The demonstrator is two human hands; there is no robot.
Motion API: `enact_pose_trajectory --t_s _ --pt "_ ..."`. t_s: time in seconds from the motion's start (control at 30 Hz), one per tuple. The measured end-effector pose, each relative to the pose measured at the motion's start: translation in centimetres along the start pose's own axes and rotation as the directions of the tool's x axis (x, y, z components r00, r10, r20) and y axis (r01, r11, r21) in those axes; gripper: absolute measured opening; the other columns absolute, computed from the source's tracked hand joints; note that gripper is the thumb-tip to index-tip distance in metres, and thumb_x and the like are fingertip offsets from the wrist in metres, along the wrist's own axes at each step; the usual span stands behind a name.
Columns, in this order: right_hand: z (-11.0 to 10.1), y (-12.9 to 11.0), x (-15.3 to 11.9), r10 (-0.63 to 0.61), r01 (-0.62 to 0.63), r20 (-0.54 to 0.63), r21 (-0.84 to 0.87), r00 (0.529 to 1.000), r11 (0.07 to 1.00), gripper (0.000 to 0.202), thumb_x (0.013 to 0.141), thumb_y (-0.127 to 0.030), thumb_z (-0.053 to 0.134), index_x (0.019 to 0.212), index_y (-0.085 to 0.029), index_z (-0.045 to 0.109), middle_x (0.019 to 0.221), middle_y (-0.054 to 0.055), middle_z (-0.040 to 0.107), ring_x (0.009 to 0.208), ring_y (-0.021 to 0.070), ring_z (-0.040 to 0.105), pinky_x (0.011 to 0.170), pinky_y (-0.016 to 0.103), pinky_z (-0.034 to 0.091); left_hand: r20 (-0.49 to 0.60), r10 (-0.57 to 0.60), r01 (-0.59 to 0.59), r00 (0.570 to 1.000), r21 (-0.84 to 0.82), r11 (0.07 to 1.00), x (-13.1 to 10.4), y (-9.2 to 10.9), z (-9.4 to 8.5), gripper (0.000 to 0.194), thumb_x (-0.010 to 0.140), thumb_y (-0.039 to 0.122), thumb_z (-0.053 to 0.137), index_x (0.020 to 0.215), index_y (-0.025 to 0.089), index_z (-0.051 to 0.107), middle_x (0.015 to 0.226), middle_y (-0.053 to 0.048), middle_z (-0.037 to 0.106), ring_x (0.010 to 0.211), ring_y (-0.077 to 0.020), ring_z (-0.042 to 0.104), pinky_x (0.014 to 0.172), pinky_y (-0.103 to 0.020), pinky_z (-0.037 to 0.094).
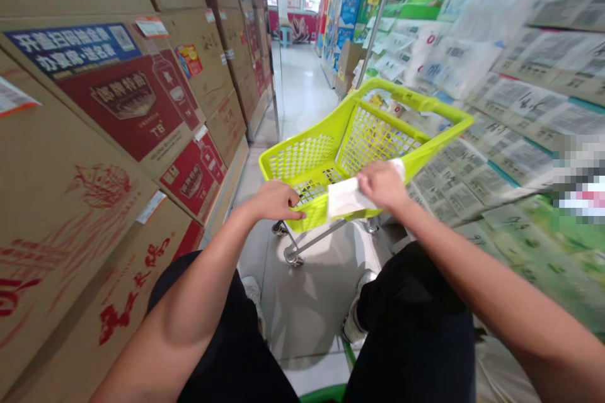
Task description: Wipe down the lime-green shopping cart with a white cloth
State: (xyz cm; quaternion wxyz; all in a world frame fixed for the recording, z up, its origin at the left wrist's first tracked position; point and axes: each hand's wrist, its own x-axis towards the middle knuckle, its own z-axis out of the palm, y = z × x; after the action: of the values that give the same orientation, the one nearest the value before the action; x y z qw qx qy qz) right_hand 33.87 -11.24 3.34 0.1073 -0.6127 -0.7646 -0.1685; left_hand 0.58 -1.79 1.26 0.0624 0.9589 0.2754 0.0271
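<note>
A yellow-green shopping cart (302, 148) with a perforated basket stands in front of me, turned at an angle. My left hand (278, 200) is closed around the basket's near rim at its left part. My right hand (384, 184) is closed on a white cloth or paper wipe (348, 197), pressed against the near rim farther right. The wipe drapes over the rim and hides part of it. Some small marks or bits show on the basket floor; they are too small to name.
Stacked cardboard cartons (123, 101) wall the left side. Shelves of wrapped paper packs (510, 107) line the right. My knees flank the cart's wheels (293, 257), and a green stool edge (326, 394) shows below. Down the aisle, a person (282, 9) is near a blue stool (285, 35).
</note>
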Motion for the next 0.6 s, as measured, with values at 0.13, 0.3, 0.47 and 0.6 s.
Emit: enact_pose_trajectory --t_s 0.13,0.3,0.47,0.6 --pt "-1.4 9.9 0.4 0.224 -0.257 -0.17 -0.199 0.959 0.946 0.037 0.1 -0.035 0.043 0.083 -0.016 0.07 0.087 0.016 0.067 0.092 0.0274 0.049 0.085 0.043 0.031 -0.02 -0.009 0.009 1.0 -0.004 1.0 -0.7 -0.5 0.1 0.05 0.083 0.069 0.064 0.062 0.023 0.067 0.06 0.001 0.064 0.058 -0.015 0.053 0.06 -0.031 0.018" --pt "1.8 -4.3 0.8 0.162 -0.164 -0.151 -0.003 0.975 0.986 0.032 0.101 -0.032 0.045 0.083 -0.019 0.068 0.087 0.011 0.067 0.087 0.0255 0.047 0.085 0.043 0.032 -0.057 -0.052 0.053 0.997 0.007 0.999 0.1 0.2 0.0 0.041 0.081 0.057 0.067 0.059 0.022 0.067 0.056 0.0 0.062 0.056 -0.0161 0.053 0.06 -0.031 0.019" --pt "3.7 -16.7 1.1 -0.044 0.079 -0.188 0.182 0.981 0.98 0.035 0.107 -0.044 0.045 0.106 -0.021 0.07 0.104 0.011 0.068 0.1 0.029 0.051 0.095 0.045 0.034 0.013 0.018 -0.017 1.0 -0.066 0.998 0.1 -1.5 -0.3 0.02 0.078 0.036 0.065 0.066 0.022 0.073 0.065 -0.003 0.071 0.063 -0.0178 0.06 0.062 -0.03 0.026" --pt "2.1 -6.4 1.4 -0.083 0.089 -0.105 0.05 0.991 0.995 0.044 0.108 -0.048 0.04 0.099 -0.019 0.071 0.094 0.01 0.068 0.091 0.0266 0.053 0.085 0.042 0.034 0.002 0.002 -0.002 1.0 -0.11 0.994 -1.0 -4.2 -0.4 0.029 0.076 0.046 0.073 0.064 0.02 0.069 0.061 0.0 0.064 0.06 -0.0136 0.052 0.064 -0.028 0.028"
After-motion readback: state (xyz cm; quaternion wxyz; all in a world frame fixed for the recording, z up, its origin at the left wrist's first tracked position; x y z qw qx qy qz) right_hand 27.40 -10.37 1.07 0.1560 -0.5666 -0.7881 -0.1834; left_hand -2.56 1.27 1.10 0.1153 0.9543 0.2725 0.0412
